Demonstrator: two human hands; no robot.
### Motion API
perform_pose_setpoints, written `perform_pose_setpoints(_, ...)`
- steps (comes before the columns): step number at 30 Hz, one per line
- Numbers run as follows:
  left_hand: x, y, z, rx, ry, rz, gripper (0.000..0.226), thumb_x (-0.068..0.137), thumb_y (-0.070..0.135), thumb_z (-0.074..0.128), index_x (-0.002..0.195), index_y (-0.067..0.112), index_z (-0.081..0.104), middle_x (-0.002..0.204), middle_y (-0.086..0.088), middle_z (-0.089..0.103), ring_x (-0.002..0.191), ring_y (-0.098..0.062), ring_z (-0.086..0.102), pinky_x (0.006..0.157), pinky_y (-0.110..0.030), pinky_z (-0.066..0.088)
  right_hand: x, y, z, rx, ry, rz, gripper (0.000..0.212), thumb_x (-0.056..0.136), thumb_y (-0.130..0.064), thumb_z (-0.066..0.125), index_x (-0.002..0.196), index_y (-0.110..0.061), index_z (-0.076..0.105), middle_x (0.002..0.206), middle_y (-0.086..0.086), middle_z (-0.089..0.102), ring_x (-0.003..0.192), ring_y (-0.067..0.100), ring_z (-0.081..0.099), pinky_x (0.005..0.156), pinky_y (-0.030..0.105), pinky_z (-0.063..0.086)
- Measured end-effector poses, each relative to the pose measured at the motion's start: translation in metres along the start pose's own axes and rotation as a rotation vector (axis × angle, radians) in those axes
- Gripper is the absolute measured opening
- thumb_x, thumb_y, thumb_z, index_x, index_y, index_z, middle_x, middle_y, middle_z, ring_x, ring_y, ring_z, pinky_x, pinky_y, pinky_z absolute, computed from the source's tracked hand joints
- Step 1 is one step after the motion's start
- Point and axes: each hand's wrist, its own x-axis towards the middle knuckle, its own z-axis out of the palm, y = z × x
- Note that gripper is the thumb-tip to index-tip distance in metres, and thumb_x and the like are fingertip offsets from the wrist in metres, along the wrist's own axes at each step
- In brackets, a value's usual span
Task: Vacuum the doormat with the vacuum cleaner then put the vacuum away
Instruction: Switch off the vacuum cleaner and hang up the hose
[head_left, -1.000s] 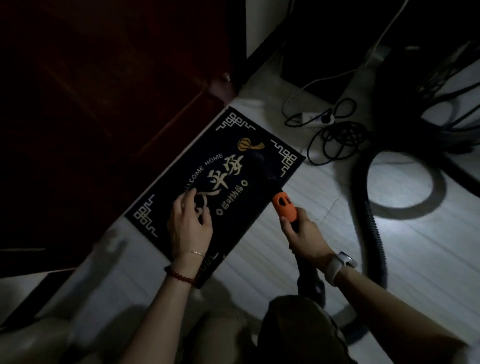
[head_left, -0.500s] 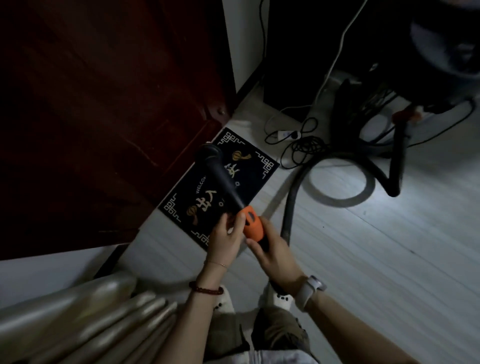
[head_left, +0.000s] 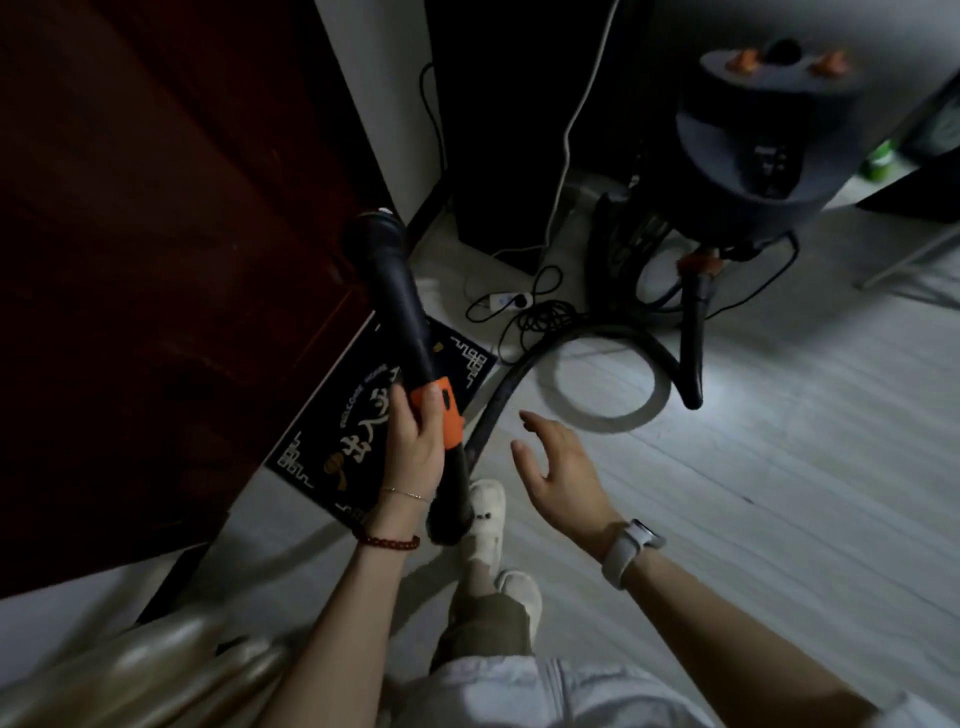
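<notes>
A dark doormat (head_left: 358, 441) with gold and white lettering lies on the pale floor beside a dark red door. My left hand (head_left: 415, 441) grips the orange collar of the vacuum nozzle (head_left: 395, 296), a black tube raised above the mat and pointing up and away. The black hose (head_left: 498, 400) runs from the handle across the floor in a loop to the dark drum-shaped vacuum cleaner (head_left: 763, 140) at the upper right. My right hand (head_left: 561, 473) hovers to the right of the hose with fingers spread, holding nothing.
The dark red door (head_left: 156, 260) fills the left. A white power strip (head_left: 506, 300) and tangled black cables (head_left: 545, 317) lie on the floor behind the mat. A dark cabinet (head_left: 498, 130) stands at the back. My white slippers (head_left: 488, 519) are below the hands.
I have risen from a crouch over the mat. The nozzle has lifted off the mat. My left hand took hold of the orange collar and my right hand let go and moved aside.
</notes>
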Motion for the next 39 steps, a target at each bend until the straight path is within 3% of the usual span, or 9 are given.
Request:
perform_pose_setpoints(3, 0.024, 0.029, 0.020, 0.106, -0.026, 0.110, 0.026, 0.096, 0.033, 0.039, 0.117, 0.019, 0.040, 0.106, -0.009, 0.057, 0.094, -0.036, 0.061, 0.085, -0.053, 0.049, 0.028, -0.001, -0.030, -0.083, 0.084, 0.016, 0.047, 0.096, -0.032, 0.040, 0.139, -0.011, 0.037, 0.134, 0.011, 0.048, 0.124, 0.024, 0.040, 0.102, 0.029, 0.030)
perform_pose_setpoints(7, 0.066, 0.059, 0.050, 0.174, -0.046, 0.129, 0.024, 0.095, 0.032, 0.041, 0.109, 0.013, 0.045, 0.090, -0.005, 0.056, 0.084, -0.032, 0.061, 0.077, -0.048, 0.052, 0.071, 0.002, -0.067, -0.123, 0.130, 0.102, 0.047, 0.097, -0.029, 0.039, 0.140, -0.011, 0.034, 0.138, 0.010, 0.045, 0.127, 0.023, 0.037, 0.103, 0.030, 0.030)
perform_pose_setpoints(12, 0.116, 0.095, 0.090, 0.255, -0.133, 0.103, 0.012, 0.096, 0.025, 0.042, 0.094, 0.013, 0.044, 0.071, 0.005, 0.052, 0.058, -0.012, 0.054, 0.045, -0.009, 0.043, 0.121, 0.012, -0.109, -0.056, 0.176, 0.177, 0.045, 0.096, -0.021, 0.041, 0.139, -0.008, 0.035, 0.136, 0.013, 0.045, 0.125, 0.025, 0.041, 0.101, 0.029, 0.032)
perform_pose_setpoints(17, 0.149, 0.132, 0.147, 0.334, -0.261, 0.141, 0.017, 0.094, 0.031, 0.045, 0.086, 0.015, 0.046, 0.070, -0.007, 0.058, 0.069, -0.034, 0.062, 0.068, -0.043, 0.053, 0.158, 0.042, -0.173, -0.009, 0.268, 0.270, 0.044, 0.095, -0.019, 0.044, 0.137, -0.007, 0.038, 0.133, 0.015, 0.048, 0.123, 0.028, 0.046, 0.100, 0.032, 0.036)
perform_pose_setpoints(21, 0.171, 0.160, 0.202, 0.373, -0.325, 0.194, 0.044, 0.084, 0.051, 0.043, 0.093, 0.008, 0.051, 0.080, -0.021, 0.062, 0.073, -0.039, 0.061, 0.068, -0.050, 0.052, 0.192, 0.083, -0.234, -0.016, 0.316, 0.305, 0.040, 0.094, -0.018, 0.045, 0.133, -0.006, 0.043, 0.123, 0.017, 0.057, 0.110, 0.032, 0.055, 0.085, 0.028, 0.040)
perform_pose_setpoints(25, 0.199, 0.196, 0.272, 0.376, -0.336, 0.187, 0.042, 0.086, 0.049, 0.044, 0.097, 0.009, 0.050, 0.076, -0.012, 0.058, 0.066, -0.037, 0.061, 0.062, -0.045, 0.054, 0.242, 0.130, -0.309, 0.012, 0.355, 0.317, 0.037, 0.094, -0.014, 0.045, 0.130, -0.004, 0.044, 0.118, 0.020, 0.060, 0.106, 0.036, 0.057, 0.083, 0.035, 0.043)
perform_pose_setpoints(29, 0.230, 0.229, 0.356, 0.352, -0.249, 0.154, 0.017, 0.094, 0.032, 0.046, 0.093, 0.015, 0.047, 0.071, 0.005, 0.051, 0.050, -0.013, 0.055, 0.040, -0.017, 0.044, 0.308, 0.181, -0.393, 0.001, 0.348, 0.306, 0.034, 0.095, -0.016, 0.044, 0.126, -0.002, 0.046, 0.112, 0.024, 0.062, 0.101, 0.040, 0.057, 0.078, 0.038, 0.043)
perform_pose_setpoints(34, 0.268, 0.263, 0.444, 0.320, -0.130, 0.152, 0.017, 0.093, 0.033, 0.046, 0.094, 0.017, 0.050, 0.067, 0.000, 0.055, 0.046, -0.004, 0.057, 0.042, -0.014, 0.042, 0.396, 0.242, -0.471, -0.027, 0.357, 0.311, 0.027, 0.095, -0.016, 0.045, 0.114, 0.002, 0.052, 0.108, 0.027, 0.062, 0.100, 0.042, 0.056, 0.081, 0.043, 0.042)
perform_pose_setpoints(39, 0.301, 0.272, 0.481, 0.339, -0.049, 0.125, 0.023, 0.092, 0.039, 0.045, 0.097, 0.018, 0.050, 0.076, -0.005, 0.059, 0.062, -0.024, 0.063, 0.054, -0.028, 0.049, 0.461, 0.272, -0.491, -0.222, 0.286, 0.305, 0.039, 0.094, -0.030, 0.046, 0.117, 0.000, 0.053, 0.117, 0.025, 0.054, 0.111, 0.041, 0.047, 0.092, 0.049, 0.041)
